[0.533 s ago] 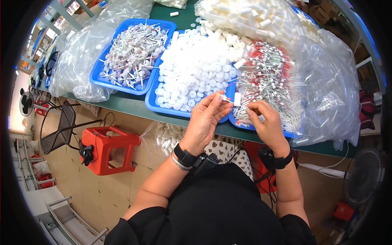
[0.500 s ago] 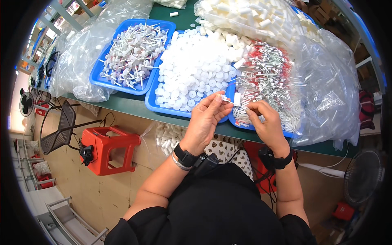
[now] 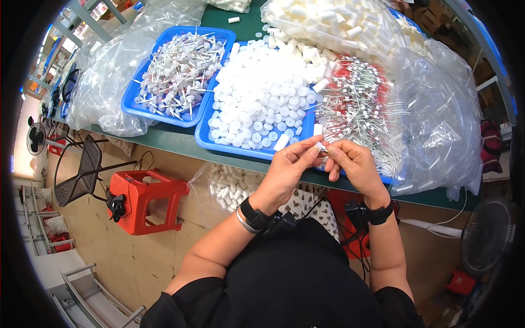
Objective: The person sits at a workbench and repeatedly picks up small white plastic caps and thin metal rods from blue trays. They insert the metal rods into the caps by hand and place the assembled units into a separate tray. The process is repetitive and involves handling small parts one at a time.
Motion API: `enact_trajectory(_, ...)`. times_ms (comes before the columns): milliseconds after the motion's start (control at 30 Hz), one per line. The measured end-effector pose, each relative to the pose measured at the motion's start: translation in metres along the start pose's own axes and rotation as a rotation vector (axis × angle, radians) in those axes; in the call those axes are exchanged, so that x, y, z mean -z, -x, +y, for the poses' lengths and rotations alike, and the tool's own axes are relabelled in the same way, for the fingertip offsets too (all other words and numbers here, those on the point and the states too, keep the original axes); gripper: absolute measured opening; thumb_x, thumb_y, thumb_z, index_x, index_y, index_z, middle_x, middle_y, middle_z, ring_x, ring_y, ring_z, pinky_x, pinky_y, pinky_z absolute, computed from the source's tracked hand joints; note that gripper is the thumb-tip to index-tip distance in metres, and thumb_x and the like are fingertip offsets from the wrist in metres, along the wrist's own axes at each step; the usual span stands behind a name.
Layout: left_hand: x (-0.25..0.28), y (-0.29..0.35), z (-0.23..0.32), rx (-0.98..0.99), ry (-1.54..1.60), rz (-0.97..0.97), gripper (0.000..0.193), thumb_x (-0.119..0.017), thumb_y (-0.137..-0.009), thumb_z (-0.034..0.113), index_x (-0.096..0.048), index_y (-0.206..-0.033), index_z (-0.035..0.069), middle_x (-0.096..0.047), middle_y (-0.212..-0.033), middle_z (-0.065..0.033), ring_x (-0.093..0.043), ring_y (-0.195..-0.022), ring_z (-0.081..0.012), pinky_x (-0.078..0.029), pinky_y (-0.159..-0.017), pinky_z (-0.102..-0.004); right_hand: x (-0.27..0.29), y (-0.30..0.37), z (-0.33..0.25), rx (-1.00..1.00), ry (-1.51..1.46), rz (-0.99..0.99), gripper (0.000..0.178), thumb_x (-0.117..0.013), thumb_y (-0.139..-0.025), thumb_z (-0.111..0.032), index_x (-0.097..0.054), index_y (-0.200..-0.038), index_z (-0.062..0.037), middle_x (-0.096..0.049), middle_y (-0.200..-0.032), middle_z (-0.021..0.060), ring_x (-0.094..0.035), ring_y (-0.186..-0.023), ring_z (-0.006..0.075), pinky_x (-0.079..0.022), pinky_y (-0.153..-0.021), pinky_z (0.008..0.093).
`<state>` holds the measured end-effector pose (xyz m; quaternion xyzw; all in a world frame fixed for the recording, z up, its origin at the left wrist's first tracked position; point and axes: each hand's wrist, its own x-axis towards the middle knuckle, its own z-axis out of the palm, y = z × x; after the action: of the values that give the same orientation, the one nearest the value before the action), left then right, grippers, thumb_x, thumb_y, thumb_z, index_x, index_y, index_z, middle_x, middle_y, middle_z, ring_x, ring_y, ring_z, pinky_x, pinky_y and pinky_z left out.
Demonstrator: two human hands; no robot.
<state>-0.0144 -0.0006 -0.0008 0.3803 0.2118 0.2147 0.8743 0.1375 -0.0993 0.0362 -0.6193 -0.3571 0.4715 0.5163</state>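
Observation:
My left hand [image 3: 291, 168] and my right hand [image 3: 356, 164] meet at the front edge of the trays, fingertips almost touching. Both pinch a small white piece [image 3: 321, 146] between thumb and forefinger; its exact kind is mostly hidden by the fingers. Just beyond them a blue tray of translucent white discs [image 3: 257, 117] spreads to the left. To the right, beyond my right hand, is a heap of thin metallic pins with white heads and red parts [image 3: 358, 93]. A white cylinder [image 3: 281, 142] lies on the discs near my left fingers.
Farther left, a blue tray [image 3: 128, 104] carries pins fitted with discs. Clear bags [image 3: 437, 120] bulge at the right, and a bag of cream cylinders [image 3: 339, 22] lies at the back. A red stool [image 3: 128, 191] stands below the table at left, a black fan [image 3: 486, 235] at right.
My left hand has moved right and slightly nearer, closing the gap to my right hand. My right hand has shifted a little nearer too. The white cylinder on the discs has come into view.

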Motion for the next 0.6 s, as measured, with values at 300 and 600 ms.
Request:
enact_trajectory(300, 0.026, -0.015, 0.038, -0.152, -0.074, 0.163, 0.030, -0.060, -0.096, 0.023, -0.061, -0.115, 0.000, -0.065, -0.103, -0.0041, -0.060, -0.092, -0.0115, -0.049, -0.084, -0.0255, -0.015, -0.003, 0.005, 0.542, 0.526, 0.207, 0.026, -0.054, -0.097, -0.013, -0.055, -0.119, 0.0011, -0.070, -0.086, 0.0141, -0.069, -0.070, 0.0199, -0.054, -0.062, 0.0286)
enact_trajectory(600, 0.088, -0.031, 0.147, -0.413, -0.379, 0.325, 0.033, -0.061, -0.094, 0.019, -0.059, -0.118, -0.004, -0.065, -0.115, -0.0111, -0.063, -0.097, -0.0166, -0.049, -0.083, -0.0275, 0.022, 0.004, 0.002, 0.476, 0.761, 0.389, 0.014, -0.063, -0.090, -0.009, -0.065, -0.099, 0.0014, -0.068, -0.084, 0.0158, -0.066, -0.070, 0.0267, -0.050, -0.062, 0.0327)
